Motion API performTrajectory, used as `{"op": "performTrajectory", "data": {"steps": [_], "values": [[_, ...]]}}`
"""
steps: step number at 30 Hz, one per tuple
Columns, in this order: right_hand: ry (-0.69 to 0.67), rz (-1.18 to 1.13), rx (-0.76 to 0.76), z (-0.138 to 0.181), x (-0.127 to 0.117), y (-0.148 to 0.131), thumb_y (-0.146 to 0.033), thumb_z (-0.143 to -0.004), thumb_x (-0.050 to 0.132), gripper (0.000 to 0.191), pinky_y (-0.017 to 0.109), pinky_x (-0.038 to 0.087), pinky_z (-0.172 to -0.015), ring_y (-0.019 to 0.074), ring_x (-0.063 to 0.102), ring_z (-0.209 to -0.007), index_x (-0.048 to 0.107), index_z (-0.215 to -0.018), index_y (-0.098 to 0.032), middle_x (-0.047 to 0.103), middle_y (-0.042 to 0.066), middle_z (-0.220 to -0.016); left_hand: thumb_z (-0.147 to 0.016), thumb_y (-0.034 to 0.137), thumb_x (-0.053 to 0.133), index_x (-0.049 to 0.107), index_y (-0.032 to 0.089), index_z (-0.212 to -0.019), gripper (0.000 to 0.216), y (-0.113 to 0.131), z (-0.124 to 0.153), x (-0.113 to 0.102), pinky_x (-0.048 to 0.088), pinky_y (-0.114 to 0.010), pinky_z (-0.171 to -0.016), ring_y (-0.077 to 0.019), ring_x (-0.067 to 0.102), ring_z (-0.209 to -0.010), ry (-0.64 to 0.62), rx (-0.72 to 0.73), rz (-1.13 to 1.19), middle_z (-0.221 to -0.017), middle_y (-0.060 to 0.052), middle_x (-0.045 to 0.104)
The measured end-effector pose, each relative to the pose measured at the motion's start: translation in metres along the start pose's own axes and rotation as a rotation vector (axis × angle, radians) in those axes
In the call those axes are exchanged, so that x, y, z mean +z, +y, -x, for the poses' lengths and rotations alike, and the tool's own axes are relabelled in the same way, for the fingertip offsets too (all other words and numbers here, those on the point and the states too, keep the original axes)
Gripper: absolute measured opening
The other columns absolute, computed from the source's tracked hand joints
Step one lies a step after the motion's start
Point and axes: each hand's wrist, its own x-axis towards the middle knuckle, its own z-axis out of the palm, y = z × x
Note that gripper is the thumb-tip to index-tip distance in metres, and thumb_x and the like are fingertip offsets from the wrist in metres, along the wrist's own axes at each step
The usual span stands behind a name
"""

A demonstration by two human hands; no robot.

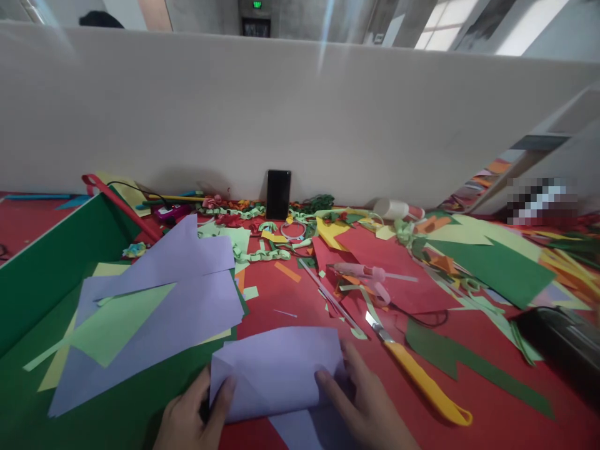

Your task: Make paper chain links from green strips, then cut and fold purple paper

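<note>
A folded sheet of purple paper [279, 369] is held up near the front edge of the view. My left hand [192, 406] pinches its left end, thumb on the near face and fingers behind. At the right end, my right hand [359, 397] grips it the same way, its thumb pressed on the paper. Below the fold, more purple paper [304, 430] shows; whether it is the same sheet I cannot tell. Right of my right hand lies a yellow-handled craft knife [422, 378] with its blade out. Purple sheets [164, 319] and a green paper piece [126, 322] lie to the left.
A pink glue gun [359, 271] with its cord rests beyond the knife. A black phone [279, 195] leans on the white partition [300, 119]. Paper chains [267, 255] and scraps line the back. A green box wall [60, 262] stands left; a black case [557, 344] lies right.
</note>
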Motion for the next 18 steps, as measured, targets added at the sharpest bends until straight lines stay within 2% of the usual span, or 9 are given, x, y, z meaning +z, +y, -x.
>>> {"op": "performTrajectory", "data": {"steps": [2,5,9,12,15,18], "values": [[0.056,0.022,-0.024,0.0,0.007,0.008,-0.049,-0.098,0.059,0.064,0.039,0.06,-0.094,0.0289,0.071,-0.117,0.044,-0.152,-0.018,0.069,0.018,-0.134,-0.099,0.062,0.048,0.073,0.024,-0.099,0.045,0.002,-0.003,0.003,0.06,-0.029,-0.082,-0.0262,0.078,-0.092,0.049,0.013,-0.028,-0.097,-0.007,0.081],[0.15,0.189,-0.203,0.003,0.011,0.018,-0.035,-0.099,0.054,0.068,0.037,0.059,-0.097,0.0273,0.066,-0.127,0.029,-0.162,-0.022,0.06,0.019,-0.145,-0.098,0.058,0.051,0.072,0.024,-0.103,0.04,0.001,-0.007,0.009,0.06,-0.033,-0.08,-0.0278,0.077,-0.093,0.061,0.027,-0.1,-0.098,-0.008,0.08],[0.13,0.49,-0.488,0.007,0.007,0.021,-0.015,-0.093,0.049,0.066,0.033,0.06,-0.095,0.0267,0.064,-0.129,0.043,-0.158,-0.026,0.047,0.019,-0.156,-0.101,0.05,0.043,0.061,0.024,-0.135,0.047,0.01,-0.009,0.013,0.058,-0.038,-0.076,-0.0297,0.076,-0.093,0.027,-0.057,-0.18,-0.099,-0.008,0.079],[0.093,0.64,-0.552,0.009,0.004,0.017,-0.011,-0.089,0.049,0.07,0.04,0.058,-0.1,0.0322,0.054,-0.14,0.046,-0.157,-0.026,0.028,0.015,-0.169,-0.101,0.046,0.04,0.049,0.026,-0.15,0.054,0.019,-0.009,0.013,0.058,-0.04,-0.077,-0.0303,0.076,-0.094,0.026,-0.064,-0.224,-0.1,-0.009,0.079],[0.133,0.709,-0.558,0.009,0.004,0.012,-0.013,-0.09,0.051,0.069,0.041,0.057,-0.101,0.0345,0.05,-0.143,0.046,-0.157,-0.026,0.014,0.012,-0.174,-0.1,0.046,0.041,0.055,0.028,-0.145,0.051,0.024,-0.009,0.012,0.057,-0.041,-0.081,-0.0298,0.075,-0.095,0.034,-0.086,-0.232,-0.107,-0.009,0.078],[0.162,0.755,-0.587,0.006,0.004,0.011,-0.016,-0.091,0.054,0.065,0.039,0.057,-0.102,0.0333,0.048,-0.145,0.049,-0.155,-0.023,0.021,0.011,-0.172,-0.1,0.05,0.039,0.062,0.028,-0.133,0.046,0.028,-0.011,0.011,0.058,-0.039,-0.078,-0.0285,0.075,-0.091,0.015,-0.185,-0.223,-0.101,-0.007,0.078]]}}
